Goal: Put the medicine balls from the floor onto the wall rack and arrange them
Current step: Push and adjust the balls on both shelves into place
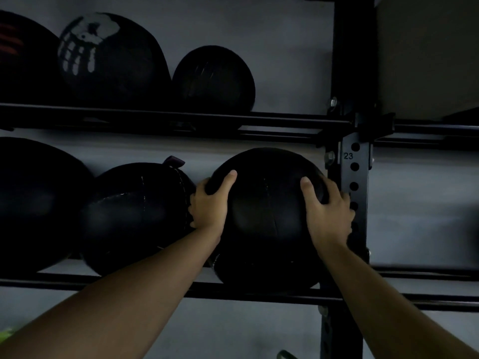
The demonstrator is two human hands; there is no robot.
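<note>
Because the ball [267,218] is big and round and looks heavy, the person holds it with one hand on each side. The left hand [211,203] is at 9 o'clock on the ball and the right hand [328,211] is at 3 o'clock. The fingers of both hands are spread wide and pressed flat on the ball, with the thumbs on the front, so it cannot roll away.

The ball sits on the lower rails [155,288] of the wall rack, at the right end of its row. It is just beside the black post [355,177] at 3 o'clock. At 9 o'clock is a stitched ball [134,216], and the left hand is squeezed between the two.

The ball is black and smooth, with thin seams down the front. I think it is almost in its spot.
</note>
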